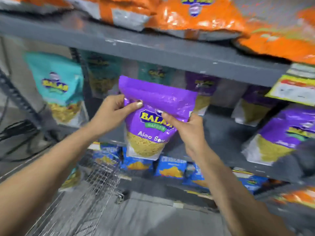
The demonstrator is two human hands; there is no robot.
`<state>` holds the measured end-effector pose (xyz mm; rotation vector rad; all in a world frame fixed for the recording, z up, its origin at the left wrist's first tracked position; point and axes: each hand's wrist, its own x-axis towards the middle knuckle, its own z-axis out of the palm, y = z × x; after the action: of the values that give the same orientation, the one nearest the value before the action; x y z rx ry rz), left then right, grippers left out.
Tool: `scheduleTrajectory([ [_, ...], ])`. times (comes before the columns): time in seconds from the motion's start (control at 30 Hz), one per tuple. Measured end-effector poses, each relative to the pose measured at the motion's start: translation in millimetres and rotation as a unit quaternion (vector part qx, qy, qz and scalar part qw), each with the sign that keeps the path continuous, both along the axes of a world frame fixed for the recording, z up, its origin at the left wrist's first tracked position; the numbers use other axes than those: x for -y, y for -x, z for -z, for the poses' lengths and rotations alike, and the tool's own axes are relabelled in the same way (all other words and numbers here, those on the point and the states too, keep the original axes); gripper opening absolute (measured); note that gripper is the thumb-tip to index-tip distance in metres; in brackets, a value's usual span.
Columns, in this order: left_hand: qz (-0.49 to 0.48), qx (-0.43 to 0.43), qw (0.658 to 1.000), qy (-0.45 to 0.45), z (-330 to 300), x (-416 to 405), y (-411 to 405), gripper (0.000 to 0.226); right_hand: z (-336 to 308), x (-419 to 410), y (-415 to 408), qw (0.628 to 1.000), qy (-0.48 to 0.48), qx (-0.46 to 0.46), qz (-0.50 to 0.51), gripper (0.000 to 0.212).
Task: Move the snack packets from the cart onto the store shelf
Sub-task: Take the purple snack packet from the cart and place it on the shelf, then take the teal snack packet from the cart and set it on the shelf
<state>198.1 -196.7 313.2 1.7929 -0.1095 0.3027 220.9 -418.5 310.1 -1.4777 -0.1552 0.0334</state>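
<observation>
1. Hands share one load: left hand (111, 111) and right hand (185, 128) both pinch the purple packet (153, 120), held upright in front of the middle shelf (221, 132), not yet on it.
2. Purple and teal packets already stand there.
3. Cart (95, 181) shows at least one packet (72, 178) left.

Retail shop, snack aisle. Grey metal shelving (153, 53) in several tiers, stocked with rows of identical branded packets: orange packets (196, 16) on top tier; teal packets (56, 82) and purple packets (286, 132) on middle tier; blue packets (172, 167) on lower tier. Yellow price label (293, 89) clipped to shelf edge at right. Wire shopping cart (95, 181) parked against shelving, lower left. Grey floor (153, 217) below.
</observation>
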Motion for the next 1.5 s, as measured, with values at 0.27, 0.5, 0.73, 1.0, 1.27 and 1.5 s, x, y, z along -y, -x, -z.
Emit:
scheduleTrajectory([
  [0.27,0.026,-0.02,0.999,0.039,14.0,146.4,-133.5,0.027,-3.0,127.5,-102.9,0.989,0.053,0.036,0.134,0.027],
  [0.5,0.0,-0.081,0.993,0.083,53.9,182.6,-183.8,0.02,38.8,153.0,-153.2,0.971,0.123,0.004,0.206,0.045],
  [0.73,-0.088,-0.013,0.996,0.025,77.5,103.1,-107.0,0.022,65.3,76.4,-79.4,0.923,0.067,0.128,0.358,0.07],
  [1.0,-0.269,-0.225,0.928,-0.124,182.9,-100.8,115.4,0.022,147.5,-131.3,41.2,0.962,0.138,0.194,0.135,0.018],
  [1.27,-0.217,-0.516,0.815,-0.152,331.9,-251.0,211.5,0.079,294.2,-340.7,51.8,0.865,0.442,-0.015,-0.235,0.023],
  [1.5,-0.468,-0.336,0.813,0.085,396.1,-260.2,174.5,0.045,366.6,-413.4,15.9,0.855,0.262,-0.204,-0.397,0.053],
])
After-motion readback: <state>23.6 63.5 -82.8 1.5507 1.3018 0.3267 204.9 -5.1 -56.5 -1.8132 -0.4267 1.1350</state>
